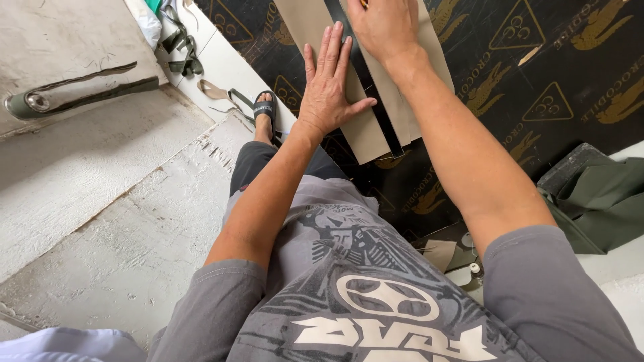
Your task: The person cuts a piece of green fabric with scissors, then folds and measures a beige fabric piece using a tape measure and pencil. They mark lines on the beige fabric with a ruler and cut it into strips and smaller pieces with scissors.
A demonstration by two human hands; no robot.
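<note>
Now both hands press flat on tan card strips (362,127) — left hand (329,87) splayed wide, right hand (386,27) grip unclear.

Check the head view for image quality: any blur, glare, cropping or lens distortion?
Head view: soft, even daylight, no hard shadows or glare; left hand and tan pattern pieces sharp; right hand cropped by the top edge; wide-angle stretch toward the borders.

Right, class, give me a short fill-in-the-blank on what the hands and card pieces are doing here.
1. The left hand lies ____ on a tan card piece.
2. The right hand rests on the ____ card piece.
3. The cloth by the right arm is ____.

Missing: flat; other; green
</note>
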